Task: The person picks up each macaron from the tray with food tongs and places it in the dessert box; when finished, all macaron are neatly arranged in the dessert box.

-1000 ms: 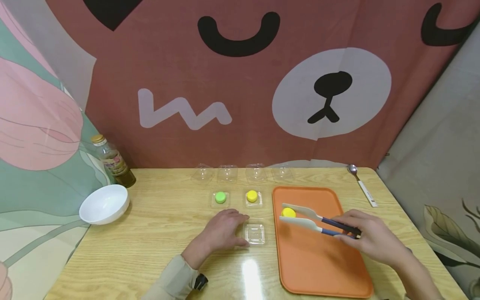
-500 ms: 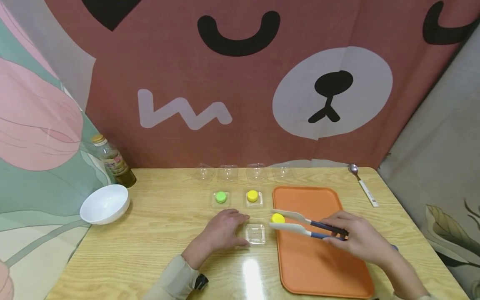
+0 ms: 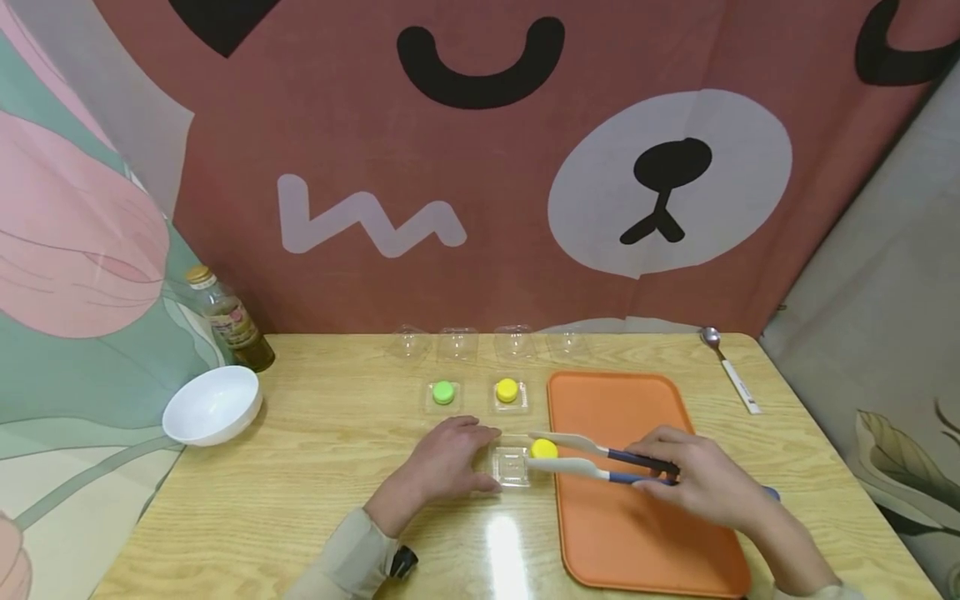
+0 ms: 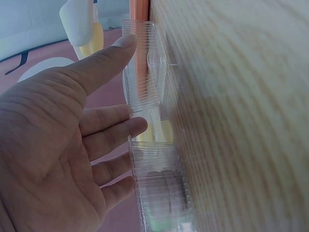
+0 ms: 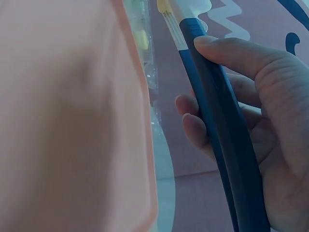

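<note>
My right hand (image 3: 693,475) grips a pair of tongs (image 3: 637,467) with dark blue handles and pale flat tips. Between the tips sits a yellow macaron (image 3: 543,449), held just right of a small clear plastic box (image 3: 512,467) and above the table. Fingers of the right hand wrap the handles in the right wrist view, with the thumb (image 5: 207,42) along the top. My left hand (image 3: 447,461) is beside the box's left side, thumb and fingers spread and fairly straight. In the left wrist view its fingertips (image 4: 139,126) appear to touch the clear rim.
An orange tray (image 3: 645,533) lies on the right. Behind the box, a green macaron (image 3: 443,392) and another yellow macaron (image 3: 507,390) sit in clear boxes, with several clear lids standing farther back. A white bowl (image 3: 212,406), a bottle (image 3: 236,323) and a spoon (image 3: 731,371) stand around.
The right hand has carried the tongs and yellow macaron left, from over the orange tray to the clear box's right edge. The left hand has stayed in place.
</note>
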A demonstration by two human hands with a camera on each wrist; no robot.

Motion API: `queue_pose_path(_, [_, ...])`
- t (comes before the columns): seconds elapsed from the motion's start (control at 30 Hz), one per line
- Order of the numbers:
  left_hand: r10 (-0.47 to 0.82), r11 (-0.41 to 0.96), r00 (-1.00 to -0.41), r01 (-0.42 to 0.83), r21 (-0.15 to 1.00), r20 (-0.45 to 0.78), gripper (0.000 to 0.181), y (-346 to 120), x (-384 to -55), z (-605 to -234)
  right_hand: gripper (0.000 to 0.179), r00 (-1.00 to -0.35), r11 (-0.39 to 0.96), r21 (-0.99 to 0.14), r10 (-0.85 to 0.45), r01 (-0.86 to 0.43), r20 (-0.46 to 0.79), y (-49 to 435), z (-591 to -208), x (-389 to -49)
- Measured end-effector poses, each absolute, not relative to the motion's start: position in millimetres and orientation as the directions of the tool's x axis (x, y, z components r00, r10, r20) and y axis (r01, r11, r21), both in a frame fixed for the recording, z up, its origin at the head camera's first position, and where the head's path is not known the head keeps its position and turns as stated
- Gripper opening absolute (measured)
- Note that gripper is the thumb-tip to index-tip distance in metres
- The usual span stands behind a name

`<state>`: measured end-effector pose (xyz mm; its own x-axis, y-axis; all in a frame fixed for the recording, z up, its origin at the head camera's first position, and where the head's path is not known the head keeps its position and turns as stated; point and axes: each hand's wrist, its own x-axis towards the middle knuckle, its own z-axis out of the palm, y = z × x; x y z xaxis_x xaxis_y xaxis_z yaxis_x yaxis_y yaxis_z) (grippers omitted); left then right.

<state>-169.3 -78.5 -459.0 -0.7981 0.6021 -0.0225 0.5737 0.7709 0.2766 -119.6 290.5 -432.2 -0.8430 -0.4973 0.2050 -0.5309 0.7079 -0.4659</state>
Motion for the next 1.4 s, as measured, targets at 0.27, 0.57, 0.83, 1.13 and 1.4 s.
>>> queue_pose_path(0.27, [0.601,0.772,-0.799,0.572,0.277,-0.024,0.074,-78.0,-169.4,-457.0,0.033,-0.843,0.709,-0.474,-0.511,-0.523,0.165,287.8,-433.6,-119.4])
queue_pose_path(0.57, [0.597,0.775,-0.802,0.567,0.278,-0.031,0.074,-77.7,-168.7,-456.4,0.034,-0.838,0.707,-0.468,-0.521,-0.530,0.162,284.4,-436.3,-120.4])
queue_pose_path(0.83, [0.595,0.778,-0.803,0.564,0.277,-0.035,0.075,-77.4,-168.6,-455.9,0.035,-0.829,0.702,-0.456,-0.528,-0.547,0.182,279.5,-440.8,-122.9])
queue_pose_path(1.13, [0.590,0.782,-0.807,0.560,0.276,-0.035,0.075,-77.0,-168.6,-455.8,0.033,-0.820,0.706,-0.431,-0.544,-0.562,0.178,271.4,-441.3,-126.8])
queue_pose_path(1.4, [0.592,0.779,-0.806,0.561,0.279,-0.032,0.075,-77.2,-168.8,-456.8,0.032,-0.821,0.706,-0.436,-0.546,-0.559,0.168,266.0,-443.8,-131.1])
